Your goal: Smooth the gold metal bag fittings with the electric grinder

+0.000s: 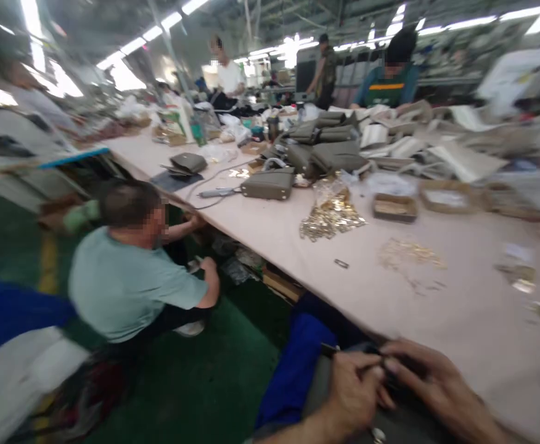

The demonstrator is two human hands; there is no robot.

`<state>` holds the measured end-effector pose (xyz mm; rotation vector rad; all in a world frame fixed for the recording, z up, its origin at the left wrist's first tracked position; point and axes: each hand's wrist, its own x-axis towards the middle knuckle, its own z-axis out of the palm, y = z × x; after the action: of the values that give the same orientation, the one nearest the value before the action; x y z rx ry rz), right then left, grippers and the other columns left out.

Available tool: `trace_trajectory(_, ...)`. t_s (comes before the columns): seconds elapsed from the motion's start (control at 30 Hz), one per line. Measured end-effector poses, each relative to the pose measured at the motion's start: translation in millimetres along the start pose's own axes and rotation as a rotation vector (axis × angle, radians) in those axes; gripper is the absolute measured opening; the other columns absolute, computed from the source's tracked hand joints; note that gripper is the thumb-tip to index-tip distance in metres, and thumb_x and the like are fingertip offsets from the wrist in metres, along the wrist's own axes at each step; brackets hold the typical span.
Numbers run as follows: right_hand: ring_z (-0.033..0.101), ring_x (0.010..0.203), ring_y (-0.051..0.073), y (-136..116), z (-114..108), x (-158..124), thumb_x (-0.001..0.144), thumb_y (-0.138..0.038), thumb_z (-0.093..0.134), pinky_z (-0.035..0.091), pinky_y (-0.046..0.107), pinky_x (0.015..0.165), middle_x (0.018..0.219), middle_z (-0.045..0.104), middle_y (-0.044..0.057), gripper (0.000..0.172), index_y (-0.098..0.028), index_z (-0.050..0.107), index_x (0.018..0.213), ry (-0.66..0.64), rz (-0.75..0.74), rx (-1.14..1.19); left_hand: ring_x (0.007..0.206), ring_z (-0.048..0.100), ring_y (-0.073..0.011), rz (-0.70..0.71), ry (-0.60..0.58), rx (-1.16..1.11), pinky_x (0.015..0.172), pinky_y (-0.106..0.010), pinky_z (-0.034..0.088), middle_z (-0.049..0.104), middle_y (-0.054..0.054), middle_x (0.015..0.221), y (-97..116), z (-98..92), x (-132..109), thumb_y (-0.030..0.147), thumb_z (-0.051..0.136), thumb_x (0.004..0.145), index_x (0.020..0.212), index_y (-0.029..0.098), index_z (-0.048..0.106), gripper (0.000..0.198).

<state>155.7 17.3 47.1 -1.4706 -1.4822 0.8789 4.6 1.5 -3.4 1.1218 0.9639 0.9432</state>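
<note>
My left hand and my right hand meet at the bottom edge of the view, at the near edge of the long pale table. Both have their fingers pinched together around a small dark object held over a dark grey piece in my lap. The object is blurred and too small to name. A thin dark tip pokes out left of my left fingers.
A heap of gold metal fittings and scattered small parts lie mid-table. Olive bags, stacked pieces and small boxes fill the far side. A person in a pale green shirt crouches on the green floor, reaching under the table. Other people work at the back.
</note>
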Motion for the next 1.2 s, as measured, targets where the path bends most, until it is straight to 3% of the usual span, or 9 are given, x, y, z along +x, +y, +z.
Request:
trace_trajectory(0.03,0.07,0.08,0.028,0.4,-8.5,-0.6,0.077,-0.053,0.08,0.058,0.036,0.073,0.084,0.075,0.008,0.029,-0.025,0.081,0.085,-0.149,0.041,-0.035,0.039,0.056,-0.0148,-0.051,0.012,-0.1,0.043,-0.024,0.043,0.063,-0.005,0.049,-1.3,0.8,2.7,0.047,0.061,0.089,0.081,0.011,0.079,0.041)
trace_trajectory(0.07,0.07,0.085,0.028,0.6,-14.8,-0.4,0.085,-0.051,0.073,0.057,0.036,0.078,0.09,0.075,0.008,0.028,-0.025,0.08,0.093,-0.214,0.082,-0.039,0.038,0.054,-0.0133,-0.082,0.027,-0.162,0.043,-0.023,0.043,0.064,-0.005,0.048,-2.6,1.2,5.9,0.046,0.066,0.086,0.081,0.01,0.079,0.038)
trace_trajectory(0.13,0.069,0.088,0.026,1.0,-21.1,1.3,0.091,-0.047,0.068,0.055,0.035,0.08,0.095,0.075,0.007,0.029,-0.024,0.079,0.103,-0.26,0.135,-0.026,0.036,0.054,-0.0124,-0.104,0.027,-0.218,0.043,-0.022,0.044,0.064,-0.005,0.047,-3.6,1.1,11.8,0.042,0.068,0.084,0.082,0.008,0.079,0.035)
trace_trajectory(0.57,0.062,0.069,0.017,16.6,-18.0,-2.0,0.093,-0.042,0.069,0.051,0.029,0.066,0.088,0.068,0.006,0.031,-0.018,0.076,0.111,-0.268,0.239,0.22,0.038,0.06,-0.0131,-0.137,-0.028,-0.258,0.043,-0.02,0.049,0.069,-0.007,0.051,5.1,-1.0,15.8,0.034,0.067,0.085,0.088,0.007,0.081,0.03)
trace_trajectory(0.73,0.06,0.074,0.016,17.4,-20.2,-1.9,0.096,-0.037,0.066,0.049,0.03,0.071,0.097,0.065,0.005,0.028,-0.02,0.073,0.117,-0.345,0.204,0.255,0.038,0.058,-0.0111,-0.159,-0.068,-0.288,0.042,-0.019,0.047,0.071,-0.007,0.055,6.8,-5.4,16.0,0.034,0.068,0.086,0.088,0.008,0.082,0.029)
trace_trajectory(1.0,0.055,0.071,0.015,5.8,-28.2,6.5,0.099,-0.037,0.061,0.045,0.029,0.069,0.084,0.063,0.003,0.02,-0.017,0.066,0.102,-0.512,0.213,0.308,0.036,0.056,-0.0105,-0.174,-0.096,-0.306,0.042,-0.019,0.045,0.068,-0.006,0.05,5.7,-5.0,15.6,0.034,0.07,0.085,0.086,0.008,0.083,0.029)
trace_trajectory(1.2,0.061,0.084,0.018,16.3,-24.1,3.6,0.098,-0.035,0.063,0.049,0.031,0.079,0.1,0.066,0.005,0.024,-0.02,0.069,0.115,-0.395,0.168,0.22,0.037,0.056,-0.0109,-0.187,-0.005,-0.284,0.042,-0.019,0.046,0.069,-0.005,0.051,0.9,-1.2,18.6,0.031,0.071,0.084,0.088,0.009,0.083,0.025)
